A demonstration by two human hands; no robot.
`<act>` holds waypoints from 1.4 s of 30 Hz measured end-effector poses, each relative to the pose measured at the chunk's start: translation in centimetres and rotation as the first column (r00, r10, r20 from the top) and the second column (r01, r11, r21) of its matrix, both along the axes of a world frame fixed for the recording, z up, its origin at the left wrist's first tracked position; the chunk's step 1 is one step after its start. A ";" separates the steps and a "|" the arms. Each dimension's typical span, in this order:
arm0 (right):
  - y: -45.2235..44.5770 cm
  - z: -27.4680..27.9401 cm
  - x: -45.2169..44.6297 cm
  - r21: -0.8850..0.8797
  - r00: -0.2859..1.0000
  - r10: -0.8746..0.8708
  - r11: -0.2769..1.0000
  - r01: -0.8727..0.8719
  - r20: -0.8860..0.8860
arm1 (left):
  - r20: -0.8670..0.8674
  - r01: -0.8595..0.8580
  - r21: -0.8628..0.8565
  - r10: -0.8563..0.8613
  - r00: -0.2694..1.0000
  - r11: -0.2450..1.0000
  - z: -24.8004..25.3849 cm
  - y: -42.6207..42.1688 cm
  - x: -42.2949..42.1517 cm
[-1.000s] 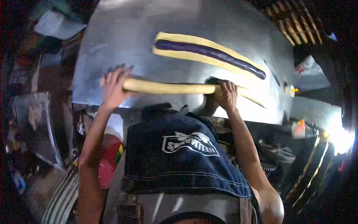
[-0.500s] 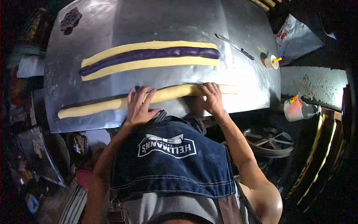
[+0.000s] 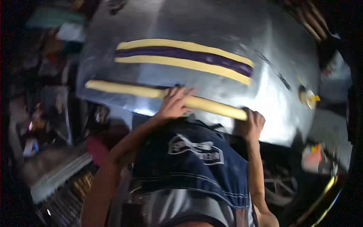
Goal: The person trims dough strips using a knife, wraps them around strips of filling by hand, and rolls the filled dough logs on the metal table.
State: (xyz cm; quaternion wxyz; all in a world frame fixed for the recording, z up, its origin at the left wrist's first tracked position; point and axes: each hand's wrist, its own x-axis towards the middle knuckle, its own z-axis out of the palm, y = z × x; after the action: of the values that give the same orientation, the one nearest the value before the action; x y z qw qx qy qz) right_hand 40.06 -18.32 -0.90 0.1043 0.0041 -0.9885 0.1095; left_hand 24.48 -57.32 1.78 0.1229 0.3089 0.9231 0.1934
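Note:
A long rope of pale yellow dough [image 3: 130, 89] lies slantwise along the near side of the metal table. My left hand [image 3: 175, 103] rests across the middle of this rope, fingers stretched over it and pressing lightly. At the rope's right end is my right hand [image 3: 255, 123], its fingers curled round the tip; motion blurs them somewhat. Farther back lies a flat piece of yellow dough [image 3: 162, 42] with a dark purple dough strip [image 3: 181, 53] along its middle, touched by neither hand.
Right of the dough lies a knife [image 3: 281, 78], blurred. A small cup [image 3: 311, 100] with a yellow handle stands at the table's [image 3: 211, 22] right edge. Below it, off the table, hangs a whitish container [image 3: 312, 158]. A dark lump [image 3: 116, 5] sits at the far left.
The view has turned and shifted, so the table appears tilted. My right hand has moved out to the rope's right end, where the flat strip now looks rolled up. My left hand stays over the middle.

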 end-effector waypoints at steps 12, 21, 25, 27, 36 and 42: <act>-15.6 2.1 -10.1 -0.271 0.987 0.128 0.951 -0.150 -0.097 | -0.414 -0.479 0.278 0.554 0.722 0.832 0.7 -23.6 -3.1; -49.2 3.4 -24.0 -0.531 0.769 0.631 0.620 -0.578 -0.102 | 0.017 -0.794 0.460 0.890 0.456 0.398 -2.0 -48.7 -10.1; -61.3 3.4 -28.3 -0.499 0.693 0.713 0.565 -0.658 -0.107 | 0.175 -0.748 0.589 0.856 0.487 0.306 -3.4 -47.5 -10.4; -65.9 3.0 -29.6 -0.502 0.749 0.659 0.670 -0.547 0.064 | 0.226 -0.789 0.484 0.817 0.530 0.378 -2.8 -48.8 -10.4; -71.6 2.8 -29.9 -0.187 0.825 0.511 0.859 -0.477 0.242 | 0.181 -0.574 0.614 0.611 0.770 0.541 -2.7 -51.8 -10.5; -70.1 2.4 -30.5 -0.229 0.791 0.579 0.812 -0.537 0.199 | 0.156 -0.452 0.611 0.461 0.873 0.650 -1.7 -53.0 -11.5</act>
State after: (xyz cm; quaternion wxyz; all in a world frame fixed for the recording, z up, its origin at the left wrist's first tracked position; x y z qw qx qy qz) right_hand 9.60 -88.40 1.46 -0.0629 0.2737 -0.9356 0.2140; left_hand 12.97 -110.30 0.11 -0.0466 0.0908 0.8522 0.5132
